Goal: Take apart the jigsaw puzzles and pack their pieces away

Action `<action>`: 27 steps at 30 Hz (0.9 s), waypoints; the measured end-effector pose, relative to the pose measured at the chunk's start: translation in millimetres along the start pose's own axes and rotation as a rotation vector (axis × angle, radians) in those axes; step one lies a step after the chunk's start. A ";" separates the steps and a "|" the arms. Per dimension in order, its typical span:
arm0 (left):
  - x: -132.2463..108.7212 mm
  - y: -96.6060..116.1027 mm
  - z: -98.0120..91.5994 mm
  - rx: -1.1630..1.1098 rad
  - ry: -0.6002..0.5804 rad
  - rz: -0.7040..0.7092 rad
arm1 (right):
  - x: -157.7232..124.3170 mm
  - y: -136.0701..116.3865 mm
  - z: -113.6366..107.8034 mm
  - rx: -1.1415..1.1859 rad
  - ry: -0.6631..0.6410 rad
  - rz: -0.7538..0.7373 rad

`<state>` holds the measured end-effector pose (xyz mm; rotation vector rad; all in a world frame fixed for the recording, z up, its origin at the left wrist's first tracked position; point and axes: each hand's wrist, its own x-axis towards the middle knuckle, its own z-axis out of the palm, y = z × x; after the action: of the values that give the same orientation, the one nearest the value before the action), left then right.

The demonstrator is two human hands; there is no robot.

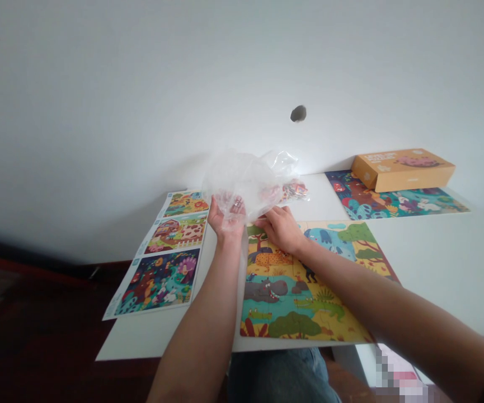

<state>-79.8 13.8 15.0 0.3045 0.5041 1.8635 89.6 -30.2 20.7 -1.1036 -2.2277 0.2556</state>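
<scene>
A clear plastic bag [242, 182], crumpled and see-through, stands up above the table in front of me. My left hand [227, 215] grips its near left side, palm turned up, with the fingers partly seen through the film. At the bag's lower right edge, my right hand [282, 228] has its fingers curled and pinched on the film; the fingertips are partly hidden. Beneath the right hand and forearm lies an animal jigsaw puzzle [275, 296] with a hippo, crocodiles and an elephant. Small colourful pieces in plastic [295, 190] lie just behind the bag.
A sheet with three printed pictures [161, 254] lies at the left of the white table [438, 263]. An orange puzzle box [405, 170] rests on a dark forest puzzle [355, 202] at the back right. The wall [141, 84] stands directly behind the table.
</scene>
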 end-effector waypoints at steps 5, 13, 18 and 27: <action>-3.2 0.4 3.3 -0.178 0.020 -0.061 | -0.4 9.1 0.3 -0.096 -0.170 0.058; -5.8 1.2 9.7 -0.221 0.050 -0.054 | -0.4 14.4 4.9 -0.012 -0.115 0.041; -2.0 0.6 3.2 -0.187 0.037 -0.049 | -3.4 18.0 2.5 0.136 -0.024 -0.053; -4.2 2.0 5.0 -0.155 0.052 -0.037 | -3.4 13.5 -1.9 0.292 0.248 0.100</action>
<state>-77.8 10.3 20.5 0.1428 0.3956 1.8663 101.0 -24.5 14.8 -1.0264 -1.8513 0.4458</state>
